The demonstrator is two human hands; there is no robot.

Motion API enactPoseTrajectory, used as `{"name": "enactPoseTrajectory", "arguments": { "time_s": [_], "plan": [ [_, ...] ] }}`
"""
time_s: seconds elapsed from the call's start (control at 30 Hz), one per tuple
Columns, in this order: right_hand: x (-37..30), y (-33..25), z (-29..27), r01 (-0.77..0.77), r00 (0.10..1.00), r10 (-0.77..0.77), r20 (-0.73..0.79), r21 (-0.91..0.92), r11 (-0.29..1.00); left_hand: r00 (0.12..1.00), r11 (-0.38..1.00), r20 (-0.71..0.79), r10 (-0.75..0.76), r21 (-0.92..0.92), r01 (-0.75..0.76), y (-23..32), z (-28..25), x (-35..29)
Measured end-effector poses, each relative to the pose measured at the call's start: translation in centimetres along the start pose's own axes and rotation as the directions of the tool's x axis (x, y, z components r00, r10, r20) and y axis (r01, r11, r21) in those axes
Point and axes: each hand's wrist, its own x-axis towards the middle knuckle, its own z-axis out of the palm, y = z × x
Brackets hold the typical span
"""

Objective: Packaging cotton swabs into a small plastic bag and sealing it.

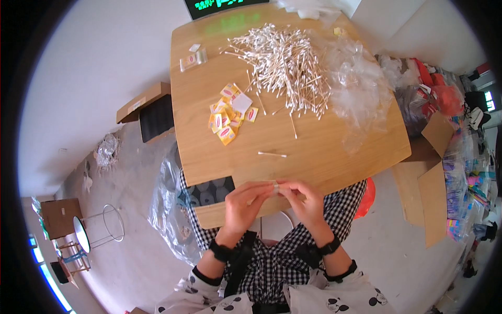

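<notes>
My left hand (244,204) and my right hand (303,201) meet over the table's near edge, fingertips pinched together. Between them shows a small whitish bit (275,186), too small to name. Just beyond my fingers lies a single cotton swab (272,154). Farther off, a large heap of cotton swabs (285,63) spreads across the table, with a few loose ones at its edge. Left of the heap is a loose pile of small yellow cards (226,118), one turned white side up.
Crumpled clear plastic bags (361,89) cover the table's right side. A small clear packet (193,60) lies at the far left of the wooden table (334,157), below a screen (225,6). An open cardboard box (418,178) stands right, another box (146,110) left. A dark cut-out-like patch (212,191) shows near-left.
</notes>
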Motion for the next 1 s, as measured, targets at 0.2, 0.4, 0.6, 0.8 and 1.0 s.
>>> {"name": "enactPoseTrajectory", "arguments": {
  "time_s": [0.2, 0.4, 0.6, 0.8, 1.0],
  "plan": [
    [-0.3, -0.5, -0.1, -0.003, 1.0, 0.004, 0.019, -0.044, 0.999, 0.996, 0.997, -0.048, 0.072, 0.019, -0.071, 0.3, -0.3, -0.5],
    [-0.2, -0.3, 0.3, -0.017, 1.0, 0.017, 0.009, 0.02, 1.0, 0.994, 0.998, -0.089, 0.056, 0.038, -0.053, 0.1, -0.1, -0.8],
    [-1.2, 1.0, 0.8, -0.137, 0.99, 0.131, 0.057, 0.125, 0.983, 0.994, 0.994, -0.061, -0.095, -0.053, 0.092, -1.2, 0.4, -1.8],
    [-0.8, 0.2, 0.8, -0.451, 0.89, 0.41, 0.2, 0.517, 0.727, 0.935, 0.849, -0.03, -0.354, -0.43, 0.308, -2.1, 1.5, -2.7],
    [-0.5, 1.0, 0.7, -0.483, 0.875, 0.423, 0.233, 0.467, 0.741, 0.893, 0.689, 0.066, -0.446, -0.612, 0.389, -2.5, 2.3, -2.7]
  ]
}}
